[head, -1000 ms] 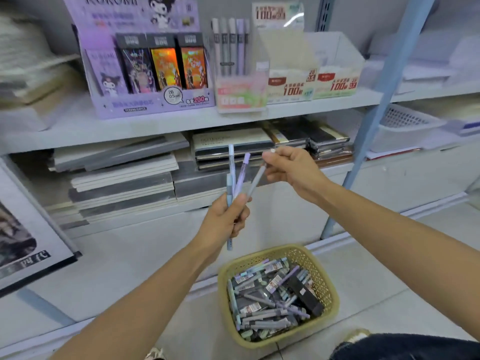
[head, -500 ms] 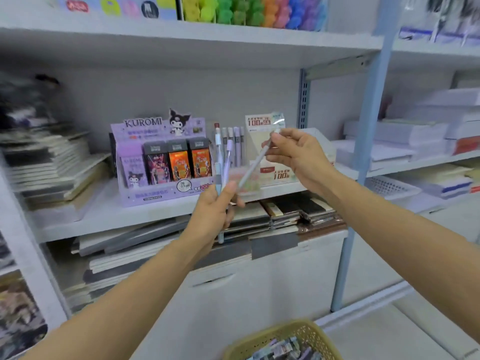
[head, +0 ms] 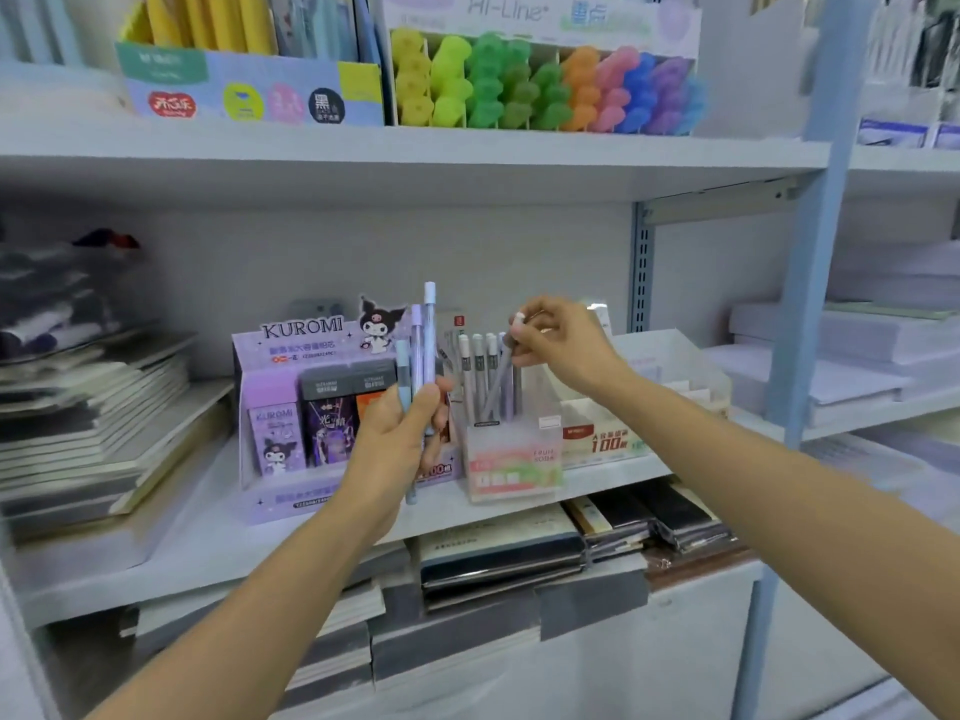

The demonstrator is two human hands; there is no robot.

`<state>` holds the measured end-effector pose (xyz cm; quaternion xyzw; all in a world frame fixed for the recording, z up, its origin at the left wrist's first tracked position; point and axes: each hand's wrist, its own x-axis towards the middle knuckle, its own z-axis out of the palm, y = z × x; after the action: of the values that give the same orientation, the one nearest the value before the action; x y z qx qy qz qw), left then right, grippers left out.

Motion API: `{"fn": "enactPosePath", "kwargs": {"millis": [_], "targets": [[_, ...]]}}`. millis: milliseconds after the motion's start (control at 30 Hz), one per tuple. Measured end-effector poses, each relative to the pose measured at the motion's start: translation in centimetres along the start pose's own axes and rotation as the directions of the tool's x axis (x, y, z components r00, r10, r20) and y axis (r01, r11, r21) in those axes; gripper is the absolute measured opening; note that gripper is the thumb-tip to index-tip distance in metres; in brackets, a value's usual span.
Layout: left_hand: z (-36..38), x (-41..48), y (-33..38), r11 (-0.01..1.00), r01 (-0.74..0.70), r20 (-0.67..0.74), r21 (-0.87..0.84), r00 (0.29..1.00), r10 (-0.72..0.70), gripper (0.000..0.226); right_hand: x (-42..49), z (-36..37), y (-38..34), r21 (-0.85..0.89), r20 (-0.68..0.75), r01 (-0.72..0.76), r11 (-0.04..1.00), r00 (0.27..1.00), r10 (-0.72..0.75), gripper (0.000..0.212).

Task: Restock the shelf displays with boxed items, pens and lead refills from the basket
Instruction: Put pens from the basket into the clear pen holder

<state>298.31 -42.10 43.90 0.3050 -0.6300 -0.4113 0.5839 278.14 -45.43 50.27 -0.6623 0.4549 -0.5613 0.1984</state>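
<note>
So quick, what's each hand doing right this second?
Left hand: gripping three pens, held upright.
Right hand: pinching one pen by its white cap, at the clear pen holder.

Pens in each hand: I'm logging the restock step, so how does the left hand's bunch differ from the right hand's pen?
The left hand grips a bunch of three pens round their middles; the right hand pinches a single pen at its white top. The bunch stands near upright before the Kuromi display; the single pen leans, its lower end among the pens in the clear holder. All are slim pastel pens.
</note>
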Motion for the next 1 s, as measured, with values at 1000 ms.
{"fn": "enactPosePath", "kwargs": {"millis": [1000], "targets": [[0.9, 1.0, -1.6, 0.984, -0.127, 0.062, 0.124, 0.991, 0.120, 0.023, 2.4, -3.0, 2.4, -0.134, 0.066, 0.062, 0.989, 0.996, -0.053, 0.023]]}}
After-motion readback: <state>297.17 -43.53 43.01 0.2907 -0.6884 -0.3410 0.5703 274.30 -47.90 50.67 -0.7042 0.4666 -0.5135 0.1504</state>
